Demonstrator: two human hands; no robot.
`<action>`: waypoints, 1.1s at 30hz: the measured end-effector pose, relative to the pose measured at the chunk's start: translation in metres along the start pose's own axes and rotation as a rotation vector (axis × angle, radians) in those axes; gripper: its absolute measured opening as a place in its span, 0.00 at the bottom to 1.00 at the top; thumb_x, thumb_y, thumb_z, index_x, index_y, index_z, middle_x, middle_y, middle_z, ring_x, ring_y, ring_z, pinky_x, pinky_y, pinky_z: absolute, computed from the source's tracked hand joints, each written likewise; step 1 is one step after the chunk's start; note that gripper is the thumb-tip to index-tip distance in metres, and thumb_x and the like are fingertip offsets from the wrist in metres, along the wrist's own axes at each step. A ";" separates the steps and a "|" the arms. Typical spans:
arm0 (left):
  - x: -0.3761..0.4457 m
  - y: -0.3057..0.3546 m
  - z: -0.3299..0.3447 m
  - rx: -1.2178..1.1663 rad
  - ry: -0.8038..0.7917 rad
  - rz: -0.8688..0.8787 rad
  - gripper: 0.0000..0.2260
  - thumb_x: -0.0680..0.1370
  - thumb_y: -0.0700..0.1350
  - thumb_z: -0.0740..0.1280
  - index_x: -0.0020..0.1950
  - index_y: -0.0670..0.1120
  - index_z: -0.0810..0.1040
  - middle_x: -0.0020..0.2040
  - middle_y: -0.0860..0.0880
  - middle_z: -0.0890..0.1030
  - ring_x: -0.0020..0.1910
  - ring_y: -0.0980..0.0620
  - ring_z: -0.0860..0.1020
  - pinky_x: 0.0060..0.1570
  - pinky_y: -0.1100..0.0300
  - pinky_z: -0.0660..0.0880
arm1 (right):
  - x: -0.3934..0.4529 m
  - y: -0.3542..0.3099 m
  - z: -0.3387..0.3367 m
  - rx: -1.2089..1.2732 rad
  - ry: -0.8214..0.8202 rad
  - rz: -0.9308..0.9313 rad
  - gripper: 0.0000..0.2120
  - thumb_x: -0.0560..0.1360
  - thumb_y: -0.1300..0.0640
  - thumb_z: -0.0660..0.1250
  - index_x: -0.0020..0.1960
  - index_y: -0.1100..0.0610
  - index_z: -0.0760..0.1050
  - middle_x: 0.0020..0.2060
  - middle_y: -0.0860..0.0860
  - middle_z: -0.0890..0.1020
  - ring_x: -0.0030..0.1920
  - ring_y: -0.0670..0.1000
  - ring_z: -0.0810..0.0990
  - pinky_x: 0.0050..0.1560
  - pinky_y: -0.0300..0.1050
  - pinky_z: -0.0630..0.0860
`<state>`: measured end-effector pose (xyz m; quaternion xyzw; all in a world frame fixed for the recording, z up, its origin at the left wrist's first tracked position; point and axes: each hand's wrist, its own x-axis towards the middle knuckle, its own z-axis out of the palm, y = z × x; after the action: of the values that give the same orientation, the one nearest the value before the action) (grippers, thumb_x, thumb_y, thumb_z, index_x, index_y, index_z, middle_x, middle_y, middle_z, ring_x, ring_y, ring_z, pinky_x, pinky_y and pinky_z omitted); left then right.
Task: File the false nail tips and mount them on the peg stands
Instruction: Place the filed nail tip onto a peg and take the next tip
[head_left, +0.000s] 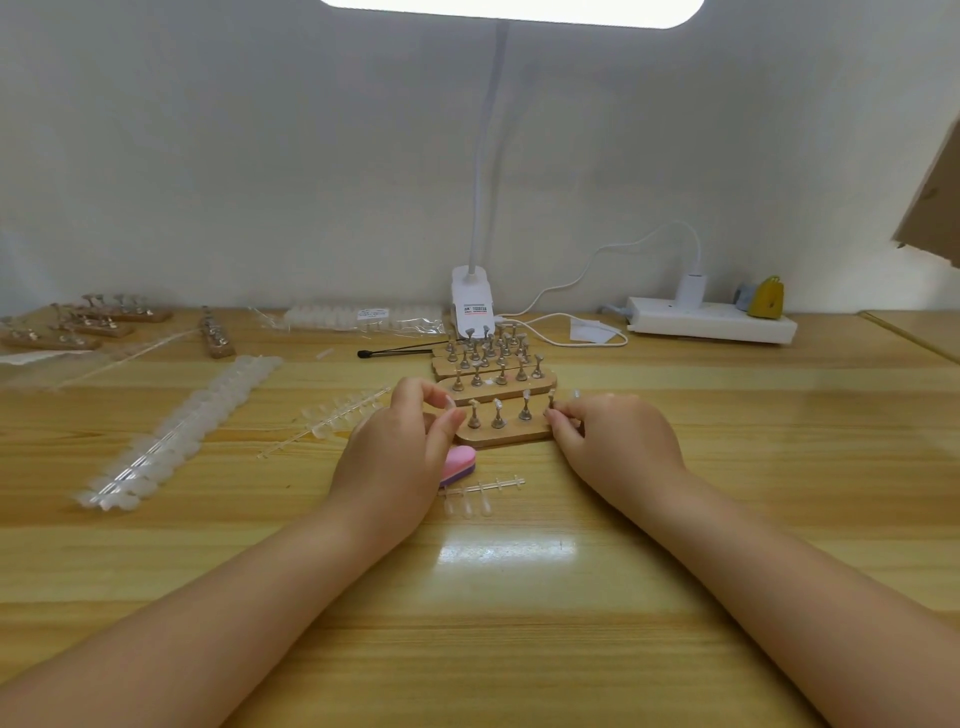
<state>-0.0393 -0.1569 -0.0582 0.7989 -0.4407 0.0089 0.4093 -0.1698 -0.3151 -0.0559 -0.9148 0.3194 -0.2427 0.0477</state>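
Observation:
A wooden peg stand (506, 434) with several metal pegs lies in front of me on the table; some pegs carry clear nail tips. My left hand (400, 452) sits at the stand's left end and pinches a small clear nail tip (451, 401) between thumb and forefinger. My right hand (613, 441) is at the right end, its fingertips pinching the rightmost peg (550, 402). A pink and purple nail file (458, 465) lies by my left wrist, partly hidden. A short strip of nail tips (480, 493) lies just nearer me.
More peg stands (493, 364) sit behind the near one, others at the far left (88, 325). Long strips of nail tips (176, 431) lie at left. A black tool (400, 352), a lamp clamp (470, 301), cable and a power strip (711, 319) line the back.

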 end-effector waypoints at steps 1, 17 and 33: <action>0.000 0.000 0.000 -0.008 -0.010 -0.002 0.07 0.81 0.54 0.58 0.55 0.53 0.69 0.47 0.54 0.82 0.51 0.51 0.79 0.52 0.50 0.74 | 0.000 0.000 0.000 -0.013 0.003 0.002 0.16 0.80 0.49 0.57 0.50 0.52 0.82 0.39 0.49 0.82 0.41 0.52 0.79 0.34 0.43 0.73; -0.001 0.001 0.001 0.036 -0.026 -0.006 0.07 0.81 0.56 0.57 0.55 0.54 0.69 0.44 0.52 0.82 0.49 0.50 0.79 0.52 0.48 0.74 | 0.005 -0.001 0.001 -0.044 0.023 -0.019 0.13 0.80 0.50 0.58 0.52 0.51 0.82 0.42 0.50 0.84 0.45 0.54 0.80 0.35 0.42 0.70; -0.008 0.012 -0.003 0.018 0.154 0.319 0.13 0.76 0.59 0.61 0.51 0.52 0.79 0.42 0.60 0.78 0.47 0.55 0.74 0.50 0.55 0.69 | -0.019 -0.025 -0.006 0.589 0.166 -0.282 0.04 0.71 0.64 0.71 0.41 0.57 0.79 0.31 0.40 0.75 0.32 0.43 0.74 0.35 0.29 0.68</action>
<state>-0.0513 -0.1524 -0.0513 0.7194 -0.5292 0.1388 0.4279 -0.1713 -0.2830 -0.0529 -0.8740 0.1085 -0.4024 0.2499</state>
